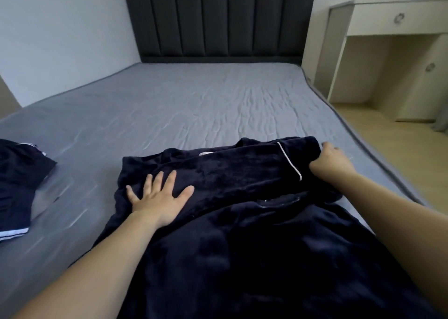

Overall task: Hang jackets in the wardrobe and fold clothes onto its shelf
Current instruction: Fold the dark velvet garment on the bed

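A navy robe (242, 233) lies spread on the bed (194, 105), its top part folded across. The left hand (158, 201) lies flat on the fabric, fingers straight and spread, palm down — gripping nothing, just pressing. Beyond its fingertips runs the folded sleeve, which reaches across to the right hand (332, 161). That hand's fingers curl round the sleeve's end, just beside the white piping (289, 161) at the cuff. Well to the left of the left hand's fingers, a second dark garment (19, 180) with white stripes lies on the sheet. A dark headboard (223, 20) stands far beyond both hands — pale cabinets (392, 22) to its right.
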Demonstrator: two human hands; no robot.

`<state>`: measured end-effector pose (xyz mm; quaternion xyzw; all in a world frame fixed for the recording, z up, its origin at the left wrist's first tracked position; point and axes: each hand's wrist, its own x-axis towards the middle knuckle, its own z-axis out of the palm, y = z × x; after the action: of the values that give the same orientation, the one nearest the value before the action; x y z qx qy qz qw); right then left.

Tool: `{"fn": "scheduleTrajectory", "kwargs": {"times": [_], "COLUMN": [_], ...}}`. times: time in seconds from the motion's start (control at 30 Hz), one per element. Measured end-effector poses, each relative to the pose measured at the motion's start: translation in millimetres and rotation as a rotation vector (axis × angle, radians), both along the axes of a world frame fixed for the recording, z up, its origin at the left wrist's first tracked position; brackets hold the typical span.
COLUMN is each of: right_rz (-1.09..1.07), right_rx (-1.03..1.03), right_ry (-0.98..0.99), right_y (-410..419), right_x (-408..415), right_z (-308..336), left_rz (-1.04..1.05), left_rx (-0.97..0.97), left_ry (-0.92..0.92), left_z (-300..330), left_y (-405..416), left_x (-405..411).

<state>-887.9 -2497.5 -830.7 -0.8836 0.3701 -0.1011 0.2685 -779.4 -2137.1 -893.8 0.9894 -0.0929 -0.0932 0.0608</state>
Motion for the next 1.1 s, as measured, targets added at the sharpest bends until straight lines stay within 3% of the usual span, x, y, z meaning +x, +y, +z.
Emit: {"fn": "scheduleTrajectory", "kwargs": {"times": [0.1,0.17,0.27,0.33,0.43,0.47,0.53,0.6,0.67,0.77,0.83,0.9,1.0,1.1], "right_rz": [0.046,0.076,0.043,-0.006,0.043,0.058,0.056,0.031,0.023,-0.034,-0.075,-0.025,0.356,0.492], "right_rx": [0.099,0.24,0.411,0.486,0.627,0.61,0.46,0.213,-0.041,-0.239,-0.275,-0.394,-0.68,-0.507], "right_ry": [0.058,0.104,0.209,0.295,0.326,0.294,0.025,-0.299,-0.409,-0.344,-0.22,-0.238,-0.204,0.042], "right_y": [10.4,5.7,-12.0,-22.7,-16.0,-11.3,-10.5,-11.7,-4.3,8.3,21.0,34.5,61.5,65.4], "right_x": [14.3,25.7,38.5,48.5,61.9,67.3,85.4,107.3,124.4,135.0,128.0,115.6,85.0,60.1], "right_z": [16.7,19.1,28.9,30.9,16.2,11.4,7.6,19.9,28.1,-3.4,-23.8,-32.5,-59.7,-88.9], "left_rz": [0.079,0.187,0.584,0.777,0.662,0.605,0.586,0.625,0.658,0.492,0.138,-0.14,-0.165,-0.151], "left_rx": [-0.082,-0.183,-0.331,-0.442,-0.404,-0.418,-0.52,-0.622,-0.642,-0.406,-0.311,-0.201,-0.061,0.0], "left_ry": [0.061,-0.029,-0.217,-0.142,-0.144,-0.196,-0.34,-0.481,-0.515,-0.519,-0.509,-0.373,-0.253,-0.244], "left_z": [5.2,10.2,23.9,26.1,16.0,17.3,30.0,47.6,55.6,50.7,29.2,-0.9,-33.9,-26.4], "left_y": [4.0,3.8,7.9,11.3,6.4,3.5,3.1,12.9,22.0,4.6,-17.3,-26.8,-18.5,-23.2], "left_x": [3.8,12.3,37.9,56.4,75.0,79.7,91.0,104.2,118.3,109.3,84.3,53.4,33.2,32.3]}}
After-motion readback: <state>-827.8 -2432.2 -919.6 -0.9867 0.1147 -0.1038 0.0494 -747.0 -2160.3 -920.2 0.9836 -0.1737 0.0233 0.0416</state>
